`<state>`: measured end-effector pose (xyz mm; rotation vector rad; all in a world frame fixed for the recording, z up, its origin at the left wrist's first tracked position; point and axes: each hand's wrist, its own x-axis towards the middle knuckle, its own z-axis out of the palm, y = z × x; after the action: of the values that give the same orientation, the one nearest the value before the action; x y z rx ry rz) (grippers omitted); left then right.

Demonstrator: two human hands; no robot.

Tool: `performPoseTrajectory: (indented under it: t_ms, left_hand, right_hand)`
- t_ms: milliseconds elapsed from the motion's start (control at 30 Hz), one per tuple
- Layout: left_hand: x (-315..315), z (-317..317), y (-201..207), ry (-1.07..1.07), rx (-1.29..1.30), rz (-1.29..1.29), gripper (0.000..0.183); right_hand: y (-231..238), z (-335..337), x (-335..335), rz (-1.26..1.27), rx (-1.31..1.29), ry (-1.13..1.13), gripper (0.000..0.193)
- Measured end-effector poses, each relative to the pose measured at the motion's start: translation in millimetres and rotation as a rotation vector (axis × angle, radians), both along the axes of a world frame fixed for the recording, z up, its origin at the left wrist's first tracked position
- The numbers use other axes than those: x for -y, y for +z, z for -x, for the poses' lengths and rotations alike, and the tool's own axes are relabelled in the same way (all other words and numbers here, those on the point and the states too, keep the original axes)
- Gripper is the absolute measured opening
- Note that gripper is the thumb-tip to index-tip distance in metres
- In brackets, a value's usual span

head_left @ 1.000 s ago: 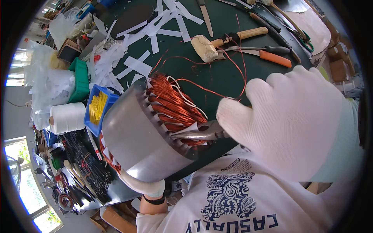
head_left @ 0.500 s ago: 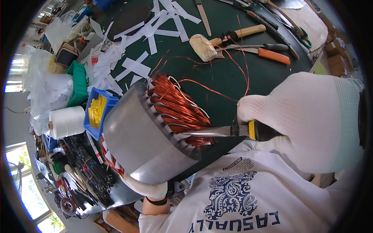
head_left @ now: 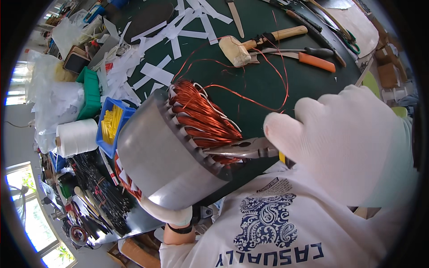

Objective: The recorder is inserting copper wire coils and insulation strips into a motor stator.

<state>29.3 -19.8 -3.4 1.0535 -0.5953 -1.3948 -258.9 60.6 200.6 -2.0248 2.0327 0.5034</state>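
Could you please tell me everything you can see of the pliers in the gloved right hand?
The pliers are grey metal combination pliers with a round pivot and tapering jaws. They lie nearly level, the jaws pointing left, the tip at the copper windings on the rim of the motor stator. Whether they grip a wire cannot be told. The white-gloved right hand covers the handles; only a bit of yellow and black grip shows beneath it.

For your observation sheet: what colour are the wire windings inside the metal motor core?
Coppery orange-red windings, clearest in the head view.
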Motion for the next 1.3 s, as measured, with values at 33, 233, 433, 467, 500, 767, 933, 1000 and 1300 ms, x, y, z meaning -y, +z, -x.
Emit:
performPoseTrajectory:
  t_ms: [33, 233, 433, 467, 500, 767, 933, 1000, 1300]
  left_hand:
    - [0.2, -1.0, -1.9, 0.014, 0.046, 0.038, 0.097]
    - [-7.1, -2.5, -12.7, -0.118, 0.856, 0.368, 0.058]
    - [-9.7, -4.0, -9.1, -0.151, 0.834, 0.394, 0.057]
    - [-11.2, -1.8, -6.1, -0.144, 0.682, 0.298, 0.058]
    - [-12.9, -3.8, -2.9, -0.132, 0.576, 0.197, 0.059]
    - [0.6, -15.5, 4.0, -0.109, 1.688, 1.028, 0.070]
    - [-25.2, -7.0, -18.6, -0.138, 0.148, 0.460, 0.068]
    - [-22.8, -21.3, -56.0, -0.189, 0.279, 0.473, 0.058]
    - [-11.2, 14.1, 29.9, -0.152, 1.102, 0.922, 0.061]
  right_hand:
    - [5.5, 5.6, 2.9, -0.212, 0.180, -0.060, 0.031]
    - [4.7, -10.5, 0.3, -0.095, 0.106, -0.077, 0.025]
    - [6.1, 18.8, 19.8, -0.542, 0.636, -0.428, 0.031]
    - [2.7, 19.8, 11.3, -0.542, 0.635, -0.429, 0.031]
    - [-5.6, 20.0, 3.2, -0.320, 0.646, -0.288, 0.032]
    - [-12.7, 46.7, 17.4, -0.329, 0.599, -0.072, 0.029]
    - [-72.9, 111.9, -7.4, -0.144, 0.670, -0.371, 0.030]
    - [-118.1, 115.6, -27.3, 0.324, 0.418, -0.221, 0.039]
    - [-141.3, 56.6, -9.9, 0.715, 0.630, 0.047, 0.022]
